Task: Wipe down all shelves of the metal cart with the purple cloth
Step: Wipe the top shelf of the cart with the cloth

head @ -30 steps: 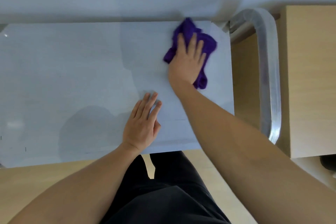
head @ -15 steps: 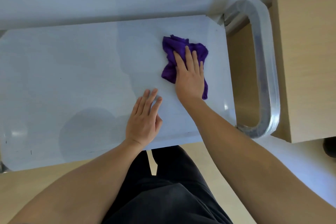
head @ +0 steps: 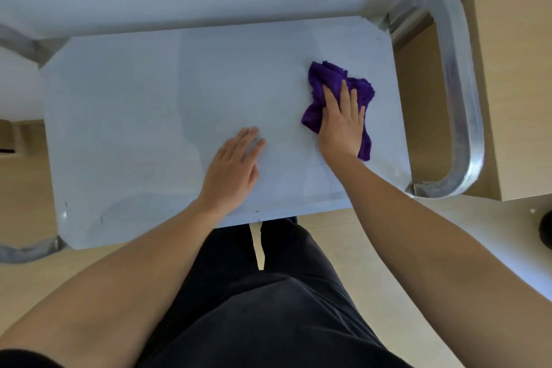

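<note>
Pulled back from the far right corner, the purple cloth (head: 328,78) now lies bunched on the right part of the cart's top shelf (head: 149,98). Nearest, the left hand (head: 231,164) rests flat with straight fingers, steadying the cart. Beyond it, the right hand (head: 343,122) presses the cloth under flat fingers. Overlapping strokes with a spread cloth would likely serve best, running out to the edge by the handle (head: 461,92).

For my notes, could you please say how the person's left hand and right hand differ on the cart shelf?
The right hand presses the crumpled purple cloth; the left hand lies on the bare grey metal shelf. The right hand sits near the curved metal handle; the left hand nearer the shelf's middle. Both lie flat, fingers straight.
</note>
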Demonstrator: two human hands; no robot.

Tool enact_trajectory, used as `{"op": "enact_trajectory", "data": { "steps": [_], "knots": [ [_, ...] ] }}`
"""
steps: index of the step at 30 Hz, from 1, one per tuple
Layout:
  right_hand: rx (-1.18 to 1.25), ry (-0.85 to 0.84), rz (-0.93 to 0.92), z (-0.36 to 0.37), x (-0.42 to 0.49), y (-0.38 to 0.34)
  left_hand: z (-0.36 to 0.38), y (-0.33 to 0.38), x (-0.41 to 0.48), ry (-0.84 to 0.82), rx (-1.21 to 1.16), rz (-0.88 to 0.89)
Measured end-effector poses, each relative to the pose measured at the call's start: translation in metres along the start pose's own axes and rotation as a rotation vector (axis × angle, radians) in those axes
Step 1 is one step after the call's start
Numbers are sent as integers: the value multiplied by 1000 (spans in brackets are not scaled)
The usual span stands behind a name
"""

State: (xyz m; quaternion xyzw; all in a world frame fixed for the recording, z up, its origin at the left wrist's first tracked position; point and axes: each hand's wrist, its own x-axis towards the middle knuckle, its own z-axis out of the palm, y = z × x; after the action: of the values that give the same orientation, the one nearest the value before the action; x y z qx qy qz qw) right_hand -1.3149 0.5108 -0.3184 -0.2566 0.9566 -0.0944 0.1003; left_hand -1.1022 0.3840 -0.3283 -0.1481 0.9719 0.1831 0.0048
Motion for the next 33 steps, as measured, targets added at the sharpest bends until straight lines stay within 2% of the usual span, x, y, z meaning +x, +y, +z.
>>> {"op": "enact_trajectory", "data": {
  "steps": [5, 11, 14, 17, 18, 20, 21, 23, 26, 29, 31, 33],
  "knots": [
    [-2, 62, 55, 7, -1, -8, -19, -75, -59, 72, 115, 30],
    [-6, 80, 198, 27, -13, -62, -13, -84, -74, 106, 106, -20],
    [11, 112, 49, 46, -31, -120, -12, -83, -72, 118, 97, -30],
    [8, -13, -220, 61, -54, -171, -15, -83, -72, 106, 91, -29],
    [5, -52, -282, 62, -58, -176, -16, -83, -71, 93, 89, -28],
    [8, -25, -335, 59, -51, -164, -16, -83, -71, 88, 81, -27],
    [9, 20, -315, 58, -44, -152, -15, -83, -70, 100, 75, -29],
    [31, 112, -162, 54, -26, -122, -14, -82, -69, 125, 61, -30],
    [67, 89, 98, 37, -9, -89, -11, -80, -68, 131, 40, -25],
    [40, 110, 160, 40, -11, -102, -10, -81, -69, 140, 37, -36],
    [50, 154, 49, 51, -23, -133, -12, -83, -70, 145, 38, -38],
    [34, 148, -193, 63, -39, -163, -14, -85, -70, 135, 44, -39]
  ]
}}
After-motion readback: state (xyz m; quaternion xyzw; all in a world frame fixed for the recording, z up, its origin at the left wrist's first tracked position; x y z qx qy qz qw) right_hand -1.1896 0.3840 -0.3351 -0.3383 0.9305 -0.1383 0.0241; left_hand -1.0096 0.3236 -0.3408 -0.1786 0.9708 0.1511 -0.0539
